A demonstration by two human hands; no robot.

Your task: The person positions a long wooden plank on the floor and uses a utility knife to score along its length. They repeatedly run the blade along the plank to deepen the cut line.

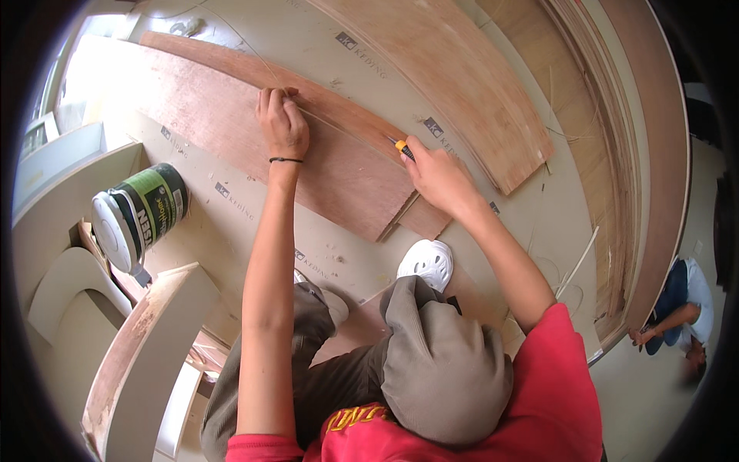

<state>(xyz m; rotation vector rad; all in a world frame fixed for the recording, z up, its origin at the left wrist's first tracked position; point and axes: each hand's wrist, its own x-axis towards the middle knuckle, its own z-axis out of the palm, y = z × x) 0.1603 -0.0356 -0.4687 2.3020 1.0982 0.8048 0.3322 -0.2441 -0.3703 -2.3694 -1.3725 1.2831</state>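
Two reddish plywood boards lie overlapped on the surface before me, the wide upper board partly covering the lower board. My left hand, a dark band at its wrist, is closed with curled fingers at the upper board's far edge. What its fingertips hold is hidden. A thin strand rises from near them. My right hand is closed round a small yellow-and-black-handled tool. Its narrow tip points left, over the lower board's surface. From this view I cannot tell whether the tip touches the wood.
Another plywood board lies beyond my right hand. Stacked sheets curve along the right. A green-and-white bucket lies tipped at left, near pale curved panels. My white shoe stands below the boards. Another person is far right.
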